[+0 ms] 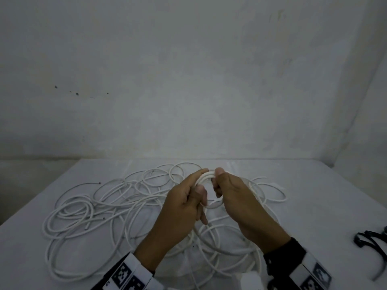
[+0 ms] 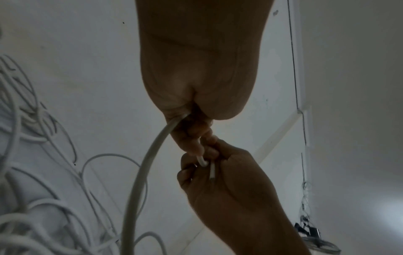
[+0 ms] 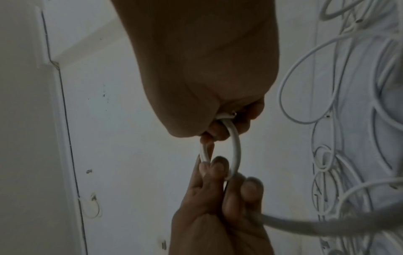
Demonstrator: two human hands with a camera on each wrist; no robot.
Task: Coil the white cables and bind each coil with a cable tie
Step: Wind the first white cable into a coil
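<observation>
Head view: on the left of the white table [image 1: 314, 195] lies a loose tangle of white cables [image 1: 88, 208], its loops overlapping and spreading toward the middle. In the middle, raised above the tangle, the left hand [image 1: 184, 204] and the right hand [image 1: 236, 197] meet around a small coil [image 1: 206, 176] of the same white cable, made of a few turns. The left hand's fingers curl round the coil's left side, thumb lying across the front. The right hand pinches the coil's right side between thumb on top and fingers curled beneath. More cable loops lie on the table under and to the right of both hands. At the far right edge of the table rest black cable ties [image 1: 370, 241], well apart from the hands.

Left wrist view: 1 thick strand of cable [image 2: 139, 181] leaves the left palm and curves down to the table.

Right wrist view: the coil shows as a small ring [image 3: 234, 148] stretched between the 2 hands, with a cut cable end tucked at the right palm.
</observation>
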